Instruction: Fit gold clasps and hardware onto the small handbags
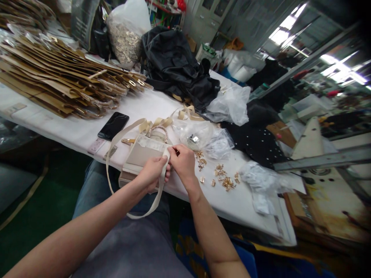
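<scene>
Two hands [153,170] [184,160] (fingers curled tight) pinch the pale strap [158,197] between them, by the bag [139,154].

"Where's our view from?"
"A head-worn camera, looking forward and down along the forearms [116,204], hands [184,161] close at mid-frame!"
"And beyond?"
"The desk [145,106] runs away slantwise, the whole view leaning sideways!"

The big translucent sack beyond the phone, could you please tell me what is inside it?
Many small, metallic-looking pieces show through the sack; whatever lies deeper is covered.
</scene>
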Demonstrator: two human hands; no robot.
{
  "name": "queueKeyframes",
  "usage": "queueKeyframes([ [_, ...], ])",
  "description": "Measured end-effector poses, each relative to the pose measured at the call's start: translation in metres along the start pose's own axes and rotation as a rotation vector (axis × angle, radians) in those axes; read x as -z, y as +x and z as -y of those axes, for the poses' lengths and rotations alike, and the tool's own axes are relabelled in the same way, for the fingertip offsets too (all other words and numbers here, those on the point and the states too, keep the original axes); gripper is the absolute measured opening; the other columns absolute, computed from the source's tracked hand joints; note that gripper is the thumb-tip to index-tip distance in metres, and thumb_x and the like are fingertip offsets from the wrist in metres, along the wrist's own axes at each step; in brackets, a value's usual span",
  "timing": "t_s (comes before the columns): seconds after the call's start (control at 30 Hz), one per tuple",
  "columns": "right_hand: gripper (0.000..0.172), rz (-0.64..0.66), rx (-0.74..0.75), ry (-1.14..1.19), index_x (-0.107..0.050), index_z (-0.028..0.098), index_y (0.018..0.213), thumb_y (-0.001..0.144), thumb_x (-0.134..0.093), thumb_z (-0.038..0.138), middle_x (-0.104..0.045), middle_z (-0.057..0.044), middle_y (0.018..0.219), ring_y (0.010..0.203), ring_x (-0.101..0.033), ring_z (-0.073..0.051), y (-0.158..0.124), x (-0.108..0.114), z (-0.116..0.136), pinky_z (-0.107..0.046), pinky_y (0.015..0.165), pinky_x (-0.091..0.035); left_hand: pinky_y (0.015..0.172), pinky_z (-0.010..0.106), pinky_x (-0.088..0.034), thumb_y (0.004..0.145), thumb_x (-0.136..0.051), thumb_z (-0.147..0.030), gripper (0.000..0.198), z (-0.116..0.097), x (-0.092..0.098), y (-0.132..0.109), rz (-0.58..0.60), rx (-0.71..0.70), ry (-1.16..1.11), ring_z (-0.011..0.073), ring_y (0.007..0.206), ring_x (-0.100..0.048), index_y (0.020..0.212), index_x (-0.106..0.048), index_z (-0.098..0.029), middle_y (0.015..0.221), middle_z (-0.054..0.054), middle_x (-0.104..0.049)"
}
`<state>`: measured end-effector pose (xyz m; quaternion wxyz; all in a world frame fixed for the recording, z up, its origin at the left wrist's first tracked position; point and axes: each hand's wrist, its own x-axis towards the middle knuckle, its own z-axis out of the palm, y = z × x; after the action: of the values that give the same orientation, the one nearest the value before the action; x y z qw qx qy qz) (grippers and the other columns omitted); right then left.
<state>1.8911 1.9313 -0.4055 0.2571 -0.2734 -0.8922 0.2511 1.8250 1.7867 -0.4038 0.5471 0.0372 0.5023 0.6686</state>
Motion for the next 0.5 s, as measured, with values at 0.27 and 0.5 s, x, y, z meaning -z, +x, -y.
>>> queueKeyframes([
  [0.27, 0.022, 0.022, 0.056, -0.04, -0.081, 0.025, 0.092, 0.109, -0.068, 0.028, -0.079, -0.009, 0.096, 0.09, -0.071, -0.026, 0.004, -0.01, -0.012, -0.04, 0.087, -0.055, 0.049, 0.026, -0.055, 0.114, -0.064, -0.053, 0.055, 0.004, 0.0, 0.016, -0.051, 0.085, 0.035, 0.0161, 0.046, -0.062, 0.077, -0.071, -0.013, 0.06, 0.008, -0.067],
  [0.5, 0.033, -0.03, -0.049, 0.013, -0.079, 0.021, 0.133, 0.102, -0.077, 0.033, -0.08, -0.009, 0.103, 0.093, -0.073, -0.029, 0.006, -0.016, -0.015, -0.042, 0.09, -0.058, 0.052, 0.03, -0.061, 0.117, -0.058, -0.04, 0.048, -0.001, -0.001, 0.018, -0.061, 0.116, 0.019, 0.0177, 0.049, -0.065, 0.08, -0.072, -0.012, 0.063, 0.009, -0.069],
])
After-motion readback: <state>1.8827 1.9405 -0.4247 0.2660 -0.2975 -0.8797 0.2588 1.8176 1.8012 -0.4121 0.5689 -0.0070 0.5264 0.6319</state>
